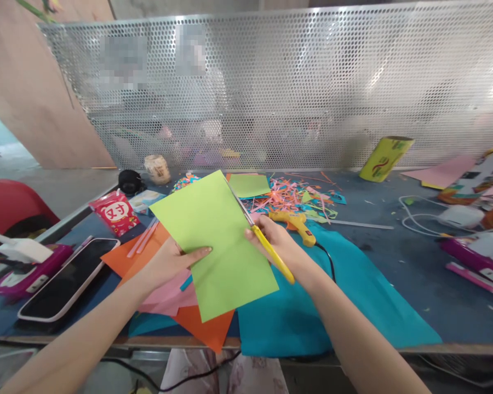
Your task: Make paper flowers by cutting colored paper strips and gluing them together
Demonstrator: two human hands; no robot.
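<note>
A sheet of light green paper [219, 241] is held up over the table, tilted. My left hand [181, 254] pinches its left edge, with the thumb lying on top and the other fingers hidden beneath. In my right hand [271, 232] is a pair of scissors [269, 249] with yellow handles. The blades lie along the sheet's upper right edge. Below the sheet lie orange paper [209, 328], pink paper [172, 293] and a large blue sheet [283, 323]. A yellow glue gun [298, 223] rests just beyond my right hand.
Paper scraps [287, 194] are heaped at the back, beside another green sheet [250, 185]. A phone [69, 279], a red packet [115, 212] and a purple power strip [28, 273] lie left. To the right are a yellow can [384, 158] and cables. A perforated metal panel [291, 82] stands behind.
</note>
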